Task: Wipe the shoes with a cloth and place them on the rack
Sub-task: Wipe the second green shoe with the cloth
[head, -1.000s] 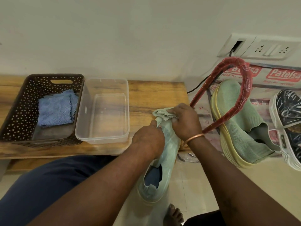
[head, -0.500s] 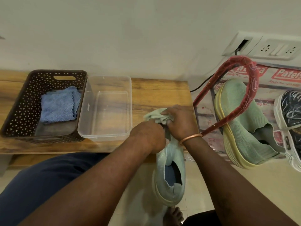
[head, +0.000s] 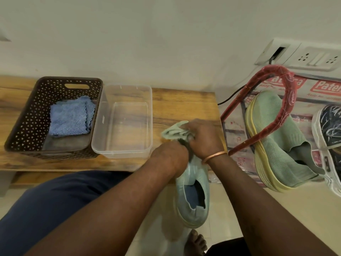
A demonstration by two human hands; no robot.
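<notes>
A pale green slip-on shoe hangs heel-down in front of the wooden bench, its opening facing me. My left hand grips the shoe near its toe end. My right hand holds a pale green cloth bunched against the toe, which is hidden under both hands. The matching green shoe with a yellow sole lies on the red-framed rack at the right.
A brown perforated basket holds a folded blue cloth. A clear plastic tub stands beside it on the bench. A dark patterned shoe sits at the rack's right edge. Wall sockets are above. A bare foot is below.
The shoe has swung from tilted left to hanging more upright under my hands, and the cloth has shifted a little over the toe.
</notes>
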